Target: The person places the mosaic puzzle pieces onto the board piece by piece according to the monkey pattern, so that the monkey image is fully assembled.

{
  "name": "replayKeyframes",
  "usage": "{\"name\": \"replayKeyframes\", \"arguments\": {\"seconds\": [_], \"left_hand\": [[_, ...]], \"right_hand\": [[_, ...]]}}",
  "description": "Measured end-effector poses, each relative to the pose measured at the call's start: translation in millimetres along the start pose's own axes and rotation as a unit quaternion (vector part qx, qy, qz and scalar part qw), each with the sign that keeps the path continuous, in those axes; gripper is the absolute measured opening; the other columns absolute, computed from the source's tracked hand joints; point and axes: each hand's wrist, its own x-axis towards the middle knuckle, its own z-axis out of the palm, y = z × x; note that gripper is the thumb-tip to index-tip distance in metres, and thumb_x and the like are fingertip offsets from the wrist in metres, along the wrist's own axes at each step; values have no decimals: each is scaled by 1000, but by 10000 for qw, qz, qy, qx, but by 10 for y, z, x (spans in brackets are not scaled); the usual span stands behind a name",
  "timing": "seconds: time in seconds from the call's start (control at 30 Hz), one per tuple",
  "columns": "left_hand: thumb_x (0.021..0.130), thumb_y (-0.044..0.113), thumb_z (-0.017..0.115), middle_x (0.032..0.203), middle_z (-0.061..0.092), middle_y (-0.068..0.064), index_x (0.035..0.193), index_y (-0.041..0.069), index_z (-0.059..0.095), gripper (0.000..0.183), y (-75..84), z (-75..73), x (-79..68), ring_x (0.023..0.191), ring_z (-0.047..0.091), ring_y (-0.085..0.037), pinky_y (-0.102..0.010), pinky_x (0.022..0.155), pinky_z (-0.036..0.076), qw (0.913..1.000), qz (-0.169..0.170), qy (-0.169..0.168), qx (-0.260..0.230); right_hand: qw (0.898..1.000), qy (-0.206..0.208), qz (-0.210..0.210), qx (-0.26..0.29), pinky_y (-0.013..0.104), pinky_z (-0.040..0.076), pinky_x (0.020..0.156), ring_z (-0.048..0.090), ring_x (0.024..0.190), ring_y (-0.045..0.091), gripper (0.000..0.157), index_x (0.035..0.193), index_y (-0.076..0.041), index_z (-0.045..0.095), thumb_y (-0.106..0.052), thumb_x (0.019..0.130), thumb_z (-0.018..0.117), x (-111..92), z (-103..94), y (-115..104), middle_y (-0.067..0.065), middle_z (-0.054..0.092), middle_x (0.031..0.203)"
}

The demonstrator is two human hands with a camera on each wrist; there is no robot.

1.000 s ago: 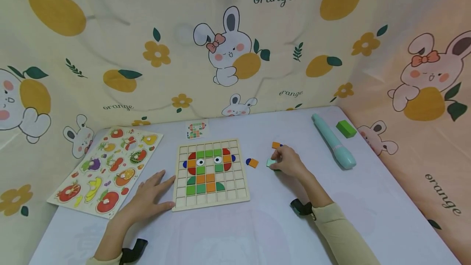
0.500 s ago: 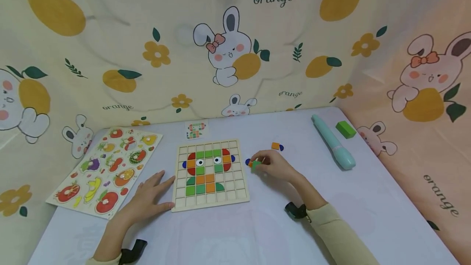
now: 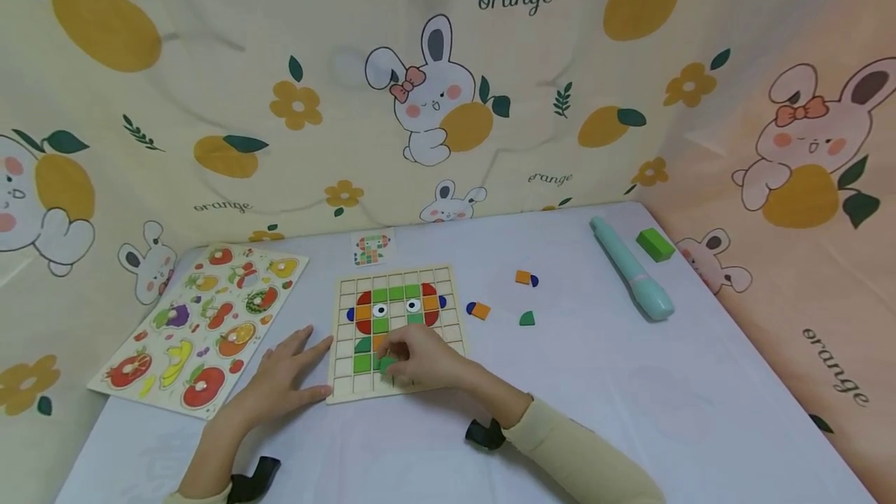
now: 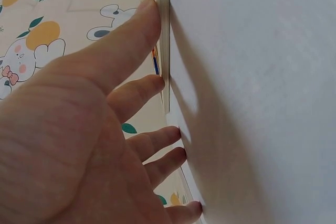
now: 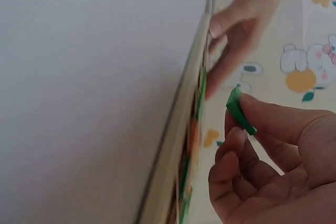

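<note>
A wooden grid board [image 3: 455, 364] lies on the table with red, orange, green and blue tiles and two eye tiles set in it. Over its lower middle, my right hand [image 3: 427, 356] pinches a small green tile [image 5: 240, 111] between thumb and fingers. The right wrist view shows that tile apart from the board's surface. My left hand [image 3: 283, 372] rests on the table, fingers spread, thumb and index finger touching the board's left edge. Part of the tile pattern is hidden behind my right hand. Right of the board lie two orange tiles [image 3: 480, 311] with blue half-rounds, and a green quarter-round tile [image 3: 527, 319].
A fruit picture board [image 3: 210, 317] lies at the left. Behind the grid board is a small pattern card [image 3: 372, 247]. A light-teal pen-shaped tool [image 3: 633, 271] and a green block [image 3: 656, 244] lie at the back right. A printed curtain [image 3: 315, 45] hangs behind the table.
My right hand has picked up the green tile from the table on the right and carried it left, over the lower board. The left hand stays at the board's edge.
</note>
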Motion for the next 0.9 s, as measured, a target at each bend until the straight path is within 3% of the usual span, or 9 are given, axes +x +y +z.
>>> {"name": "replayKeyframes", "arguments": {"seconds": [0.27, 0.5, 0.9], "left_hand": [[83, 52, 76, 154, 33, -30, 147, 13, 51, 79, -16, -6, 5, 139, 28, -54, -81, 102, 18, 10000, -4, 18, 3], [83, 53, 75, 154, 32, -30, 147, 13, 51, 79, -6, 1, -8, 139, 28, -55, -80, 102, 19, 10000, -29, -3, -5], [83, 52, 76, 154, 34, -30, 146, 13, 52, 78, 7, 13, -2, 139, 28, -54, -81, 102, 19, 10000, -22, 27, -8]], "right_hand": [[9999, 12, 37, 168, 18, 46, 62, 51, 69, 6, 21, 94, -8, 65, 1, 81, 80, 68, 158, 10, -6, 57, 75], [9982, -18, -52, -590, 16, 46, 63, 51, 69, 3, 15, 91, -12, 70, -5, 83, 80, 82, 226, 16, -11, 58, 75], [9858, 62, -191, -1667, 15, 41, 61, 49, 71, 2, 13, 91, -17, 74, -15, 82, 83, 63, 233, 11, -13, 57, 78]]}}
